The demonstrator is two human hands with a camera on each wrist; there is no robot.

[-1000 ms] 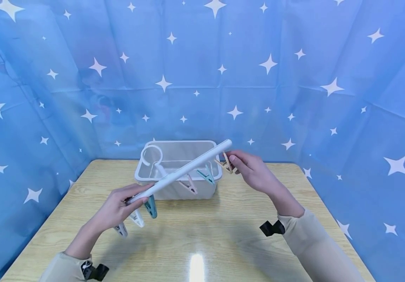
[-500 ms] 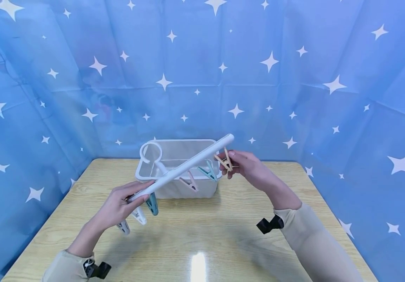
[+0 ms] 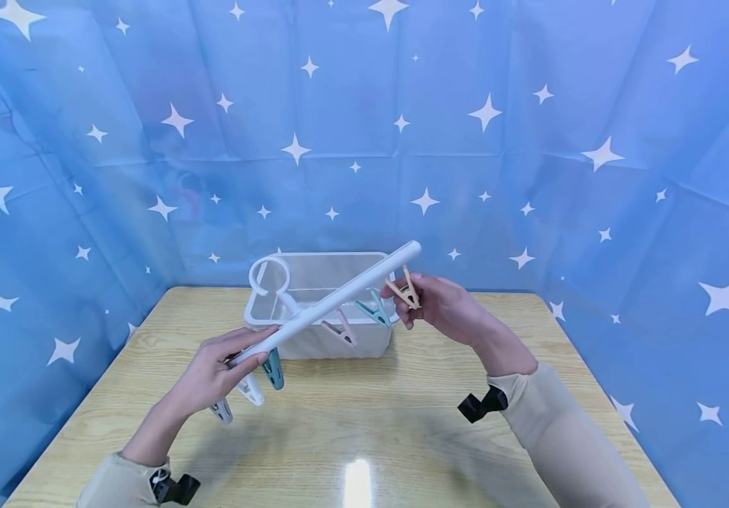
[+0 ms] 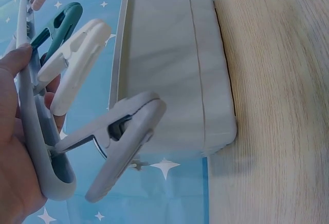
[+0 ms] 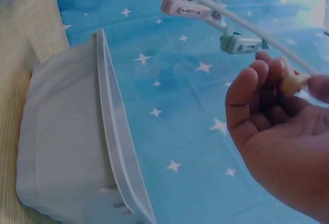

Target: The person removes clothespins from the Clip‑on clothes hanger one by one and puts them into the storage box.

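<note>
My left hand (image 3: 218,370) grips the lower left end of a white clip hanger (image 3: 332,300), thumb on its near side. The hanger's bar slants up to the right in the air, its round hook (image 3: 270,275) on the far side. Several clips hang from it: grey (image 4: 128,136), white (image 4: 79,64), dark teal (image 3: 273,368), pale pink (image 3: 340,329), mint green (image 3: 373,308) and peach (image 3: 406,291). At the upper right end my right hand (image 3: 447,310) pinches the peach clip between thumb and fingers. In the right wrist view, fingertips partly cover this clip.
Behind the hanger, a light grey plastic basin (image 3: 332,342) stands near the back of the wooden table (image 3: 313,430); the bar overlaps its rim in the head view. Blue curtain (image 3: 364,141) with white stars surrounds the table on the back and sides.
The hanger's right end has risen slightly. My right hand has shifted a little left, its fingers reaching further round behind the peach clip. My left hand keeps its grip.
</note>
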